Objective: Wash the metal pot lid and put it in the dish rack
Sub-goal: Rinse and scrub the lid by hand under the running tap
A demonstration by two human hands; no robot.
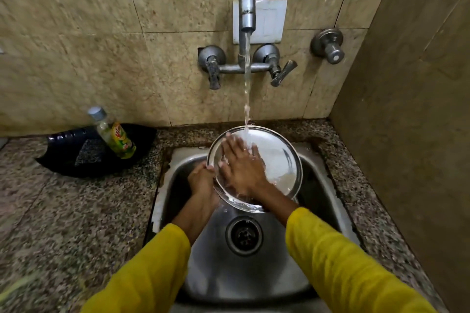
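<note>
The round metal pot lid [277, 157] is held tilted over the steel sink [256, 272], its far rim under the running stream of water [247, 89]. My left hand [202, 180] grips the lid's left rim, thumb over the edge. My right hand [241, 162] lies flat on the lid's wet inner face with fingers spread, pointing toward the far left. Water splashes around the fingers. The lid's underside is hidden. No dish rack is in view.
A wall tap [246, 7] with two lever handles pours water. A dish soap bottle [114, 134] leans in a black tray [63, 160] with a scrub pad on the granite counter at the left. The sink drain [243, 235] lies below the lid. A wall stands close on the right.
</note>
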